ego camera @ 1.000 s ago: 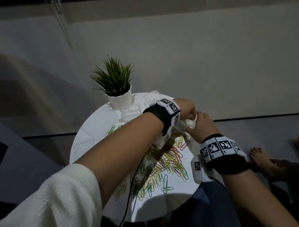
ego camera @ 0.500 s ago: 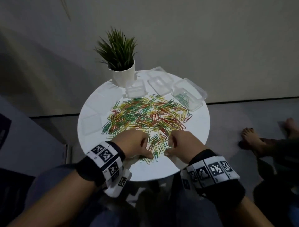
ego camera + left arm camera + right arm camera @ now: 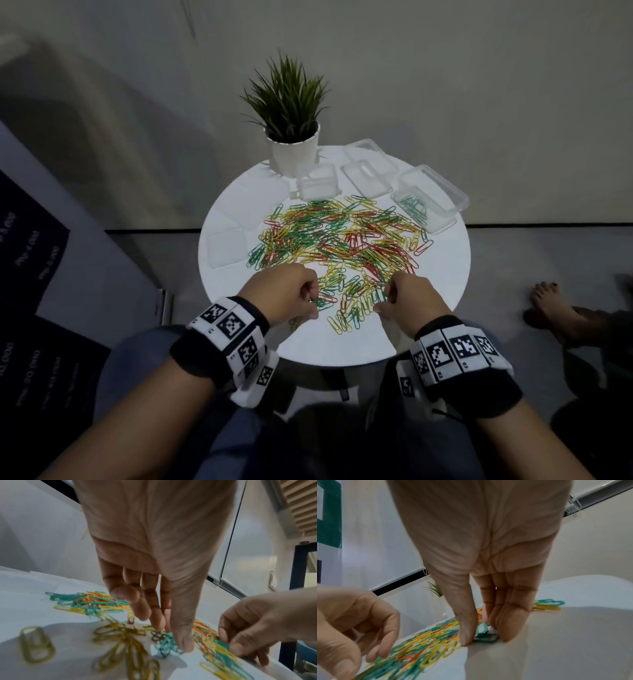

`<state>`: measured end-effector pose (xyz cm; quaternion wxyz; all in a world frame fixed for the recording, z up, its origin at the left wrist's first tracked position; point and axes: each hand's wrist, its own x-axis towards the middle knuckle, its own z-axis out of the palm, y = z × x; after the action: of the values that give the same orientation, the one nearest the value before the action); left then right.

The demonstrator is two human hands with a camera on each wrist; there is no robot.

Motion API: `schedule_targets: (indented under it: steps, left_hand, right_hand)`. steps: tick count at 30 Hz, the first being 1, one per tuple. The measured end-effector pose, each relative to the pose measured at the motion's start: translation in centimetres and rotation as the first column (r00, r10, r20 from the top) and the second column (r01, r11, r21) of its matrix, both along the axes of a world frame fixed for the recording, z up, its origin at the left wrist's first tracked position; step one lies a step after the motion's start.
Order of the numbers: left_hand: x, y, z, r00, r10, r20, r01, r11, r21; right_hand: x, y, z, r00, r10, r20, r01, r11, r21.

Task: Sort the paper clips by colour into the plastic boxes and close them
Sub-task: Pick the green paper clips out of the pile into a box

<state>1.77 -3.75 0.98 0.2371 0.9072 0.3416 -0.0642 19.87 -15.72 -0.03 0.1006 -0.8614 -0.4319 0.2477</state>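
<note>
Nearest the person, both hands worked the near edge of the round white table [image 3: 442, 274], each wrist wrapped in a black band carrying black-and-white marker tiles [image 3: 233, 325]. The left hand [image 3: 284, 294] reached down with its fingers curled, the thumb and fingertips [image 3: 183, 645] closing on a small cluster of green paper clips [image 3: 167, 646] lying on the tabletop; several yellow clips [image 3: 120, 639] lay loose just beside them, nearer the wrist. The right hand [image 3: 411, 298] stood fingers-down close by, its thumb and fingers pinching a single green clip [image 3: 485, 634] against the table surface. Between and beyond the two hands spread the main heap of paper clips [image 3: 339, 240], green, yellow, red and orange mixed together across the middle of the table. At the left side of the table, apart from the heap, lay flat clear pieces [image 3: 227, 246] that looked like lids or trays; which, I could not tell. Past the heap, along the far edge, stood the clear plastic boxes: a small one [image 3: 317, 181] just in front of the plant pot, an open one [image 3: 368, 174] beside it, and at the far right an open box [image 3: 426, 202] that already held some green clips. Farthest back a white pot with a spiky green plant [image 3: 291, 137] stood at the table's rim. On the floor to the right a bare foot [image 3: 551, 301] showed.
</note>
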Motion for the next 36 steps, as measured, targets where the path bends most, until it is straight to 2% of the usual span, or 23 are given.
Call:
schedule_targets:
  steps: [6,14,19,21,23,27,29,31,33,35,36]
  left_hand:
    - [0.3,-0.7,-1.0,1.000,-0.008,0.015,0.007,0.997,0.076]
    - [0.6,-1.0,-1.4,0.992,-0.104,0.076,0.092,0.985,0.149]
    - [0.4,-0.9,-1.6,0.985,-0.122,0.123,0.095,0.974,0.204]
    - [0.2,-0.6,-1.7,0.975,-0.069,0.212,0.044,0.992,0.121]
    - [0.0,-0.3,-1.7,0.950,0.034,0.309,-0.028,0.999,-0.025]
    - [-0.5,0.6,-1.6,0.890,0.204,0.408,-0.127,0.970,-0.208]
    - [-0.6,0.9,-1.3,0.822,0.351,0.449,-0.163,0.899,-0.406]
    - [-0.5,1.1,-0.7,0.723,0.554,0.413,-0.210,0.745,-0.633]
    - [-0.2,1.1,-0.2,0.601,0.720,0.346,-0.222,0.567,-0.794]
    - [0.2,0.8,0.1,0.484,0.820,0.305,-0.175,0.433,-0.884]
    - [0.3,0.8,0.2,0.446,0.851,0.279,-0.145,0.376,-0.915]
  right_hand:
    - [-0.2,0.6,-0.4,0.998,-0.063,0.019,0.063,0.998,-0.004]
    - [-0.2,0.4,-0.5,0.994,-0.113,-0.012,0.113,0.994,0.001]
    - [-0.5,0.4,-0.7,0.991,-0.133,-0.030,0.134,0.989,0.056]
    - [-0.4,0.4,-0.8,0.988,-0.140,-0.071,0.146,0.986,0.081]
    - [-0.2,0.6,-1.0,0.982,-0.150,-0.117,0.162,0.983,0.092]
    - [0.2,0.6,-1.2,0.980,-0.132,-0.146,0.146,0.985,0.089]
    - [0.3,0.6,-1.3,0.980,-0.117,-0.164,0.135,0.985,0.105]
    - [0.5,0.4,-1.3,0.973,-0.119,-0.196,0.146,0.980,0.133]
    - [0.9,0.2,-1.0,0.965,-0.135,-0.224,0.177,0.968,0.177]
    - [1.2,0.1,-0.6,0.899,-0.184,-0.398,0.299,0.921,0.249]
    - [1.1,0.1,-0.2,0.812,-0.208,-0.545,0.398,0.881,0.256]
